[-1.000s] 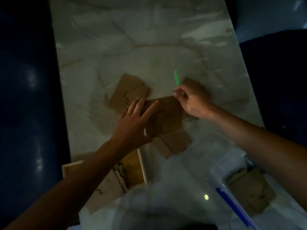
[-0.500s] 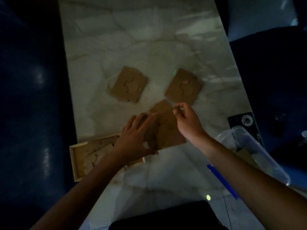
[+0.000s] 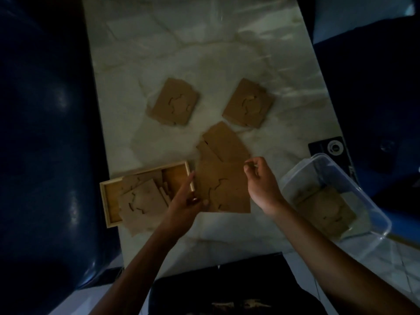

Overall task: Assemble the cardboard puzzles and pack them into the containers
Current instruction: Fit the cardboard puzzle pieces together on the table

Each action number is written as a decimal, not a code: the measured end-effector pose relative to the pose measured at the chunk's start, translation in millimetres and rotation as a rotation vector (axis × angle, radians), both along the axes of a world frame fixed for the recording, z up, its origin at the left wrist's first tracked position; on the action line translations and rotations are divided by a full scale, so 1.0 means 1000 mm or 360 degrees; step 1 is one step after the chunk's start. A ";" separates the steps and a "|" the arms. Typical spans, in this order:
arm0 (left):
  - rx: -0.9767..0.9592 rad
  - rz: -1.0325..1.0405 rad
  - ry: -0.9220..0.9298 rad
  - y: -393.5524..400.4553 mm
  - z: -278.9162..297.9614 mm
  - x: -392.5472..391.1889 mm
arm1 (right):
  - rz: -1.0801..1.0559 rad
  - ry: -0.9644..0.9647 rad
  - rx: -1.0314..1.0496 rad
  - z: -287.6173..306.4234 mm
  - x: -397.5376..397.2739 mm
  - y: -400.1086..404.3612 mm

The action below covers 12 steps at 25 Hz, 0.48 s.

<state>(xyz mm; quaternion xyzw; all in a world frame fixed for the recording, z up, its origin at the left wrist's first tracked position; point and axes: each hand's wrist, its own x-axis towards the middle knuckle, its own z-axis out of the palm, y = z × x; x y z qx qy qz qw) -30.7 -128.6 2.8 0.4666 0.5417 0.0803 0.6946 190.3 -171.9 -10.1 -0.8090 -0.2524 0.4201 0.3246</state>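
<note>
Two hands (image 3: 225, 189) hold one puzzle (image 3: 223, 187) (two more lie beyond).

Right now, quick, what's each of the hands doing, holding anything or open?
Left hand: grips the near left edge of the flat brown cardboard puzzle.
Right hand: fingers curled, pinching that puzzle's far right corner.

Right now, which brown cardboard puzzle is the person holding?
The near cardboard puzzle between both hands, beside the wooden tray; the far two lie untouched.
</note>
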 end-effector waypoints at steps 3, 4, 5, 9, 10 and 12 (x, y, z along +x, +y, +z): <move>-0.0232 0.0365 -0.0037 -0.010 0.004 0.004 | 0.0033 0.0065 -0.0099 -0.002 -0.012 -0.023; -0.0260 0.0453 -0.0024 -0.011 0.004 0.003 | 0.0043 0.0103 -0.0133 -0.003 -0.016 -0.031; -0.0251 0.0487 0.0020 -0.011 0.004 0.001 | 0.0048 0.0141 -0.0158 -0.004 -0.020 -0.038; -0.0182 0.0433 0.0146 -0.013 -0.006 -0.010 | 0.0058 0.0226 -0.0262 -0.010 -0.028 -0.062; -0.0179 0.0409 0.0167 -0.014 -0.008 -0.012 | 0.0093 0.0250 -0.0318 -0.011 -0.029 -0.066; -0.0131 0.0312 0.0233 -0.016 -0.010 -0.014 | 0.0273 0.0234 -0.0411 -0.010 -0.028 -0.071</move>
